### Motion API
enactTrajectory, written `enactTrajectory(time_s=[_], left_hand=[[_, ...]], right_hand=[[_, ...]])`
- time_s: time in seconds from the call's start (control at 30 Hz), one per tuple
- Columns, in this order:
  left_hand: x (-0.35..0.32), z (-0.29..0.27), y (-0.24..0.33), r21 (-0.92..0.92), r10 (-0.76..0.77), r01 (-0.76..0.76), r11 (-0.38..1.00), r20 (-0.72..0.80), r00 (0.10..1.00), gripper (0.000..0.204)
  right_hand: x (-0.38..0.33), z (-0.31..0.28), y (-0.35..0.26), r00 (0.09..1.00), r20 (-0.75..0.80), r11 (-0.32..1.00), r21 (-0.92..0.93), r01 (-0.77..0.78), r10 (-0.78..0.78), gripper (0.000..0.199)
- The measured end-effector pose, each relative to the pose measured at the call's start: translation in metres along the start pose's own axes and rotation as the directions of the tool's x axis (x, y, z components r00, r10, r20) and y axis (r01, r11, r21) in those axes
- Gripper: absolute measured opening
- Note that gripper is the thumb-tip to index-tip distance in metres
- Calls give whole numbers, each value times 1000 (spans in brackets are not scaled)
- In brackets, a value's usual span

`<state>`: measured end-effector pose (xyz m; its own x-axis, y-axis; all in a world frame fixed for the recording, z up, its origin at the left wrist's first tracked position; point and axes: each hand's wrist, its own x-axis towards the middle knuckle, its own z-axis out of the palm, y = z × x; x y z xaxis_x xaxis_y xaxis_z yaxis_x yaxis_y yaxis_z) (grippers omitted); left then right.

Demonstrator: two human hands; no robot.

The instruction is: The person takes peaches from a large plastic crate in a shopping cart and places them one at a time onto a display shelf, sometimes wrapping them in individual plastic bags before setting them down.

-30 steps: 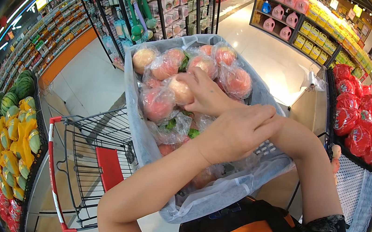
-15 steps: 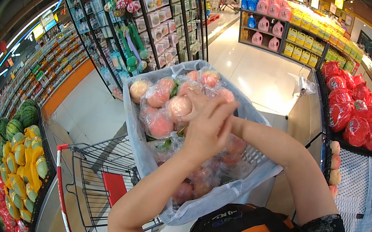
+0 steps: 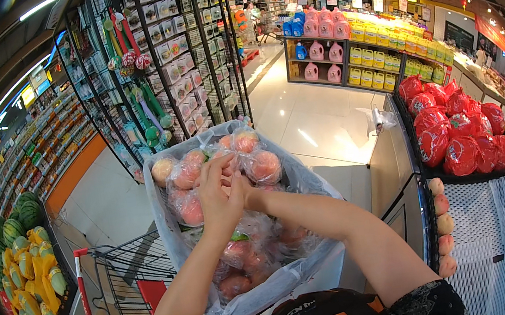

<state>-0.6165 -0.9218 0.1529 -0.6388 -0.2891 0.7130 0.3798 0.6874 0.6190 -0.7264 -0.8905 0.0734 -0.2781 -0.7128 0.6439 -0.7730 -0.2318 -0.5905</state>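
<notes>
A crate lined with pale blue-white sheeting [image 3: 161, 217] is full of pinkish peaches, many wrapped in clear plastic. My left hand [image 3: 218, 197] is over the middle of the crate, its fingers bent and closed. Pressed against it is my right hand [image 3: 245, 191], whose fingers are partly covered by the left. Whatever lies between or under them is hidden. A wrapped peach [image 3: 264, 167] sits just beyond the right hand, and another peach [image 3: 191, 210] is left of my left hand. Green leaves [image 3: 239, 236] show among the fruit nearer me.
A shopping cart [image 3: 132, 288] with a red handle stands at left, beside the crate. On the right, a display has red bagged goods [image 3: 452, 125], a row of peaches [image 3: 443, 223] and white mesh lining [image 3: 480, 242]. Tall hanging racks [image 3: 169, 60] rise beyond the crate.
The whole view has turned rightward, so the crate sits further left and lower. My hands have come closer together, and the pale peach by my left fingers is now covered.
</notes>
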Motion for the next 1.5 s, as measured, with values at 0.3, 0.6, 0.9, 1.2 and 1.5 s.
enactTrajectory(time_s=[0.3,0.6,0.9,1.2,1.5], left_hand=[[6,-6,-43,12,-155,163,987,-246,957,40],[-1,-1,8,-643,-392,694,323,576,717,58],[-6,3,16,-739,-414,613,279,483,772,61],[-5,-2,14,-802,-414,511,308,371,831,71],[-15,1,30,-431,-129,228,873,248,960,75]], right_hand=[[13,-41,-5,905,-204,926,130,-353,374,62],[-25,-106,-87,843,-217,867,211,-452,492,36],[-58,-114,-119,877,-462,939,-341,-36,-134,15],[-87,-129,-142,963,-99,828,537,-159,249,20],[-65,-121,-142,797,-232,824,273,-497,558,26]])
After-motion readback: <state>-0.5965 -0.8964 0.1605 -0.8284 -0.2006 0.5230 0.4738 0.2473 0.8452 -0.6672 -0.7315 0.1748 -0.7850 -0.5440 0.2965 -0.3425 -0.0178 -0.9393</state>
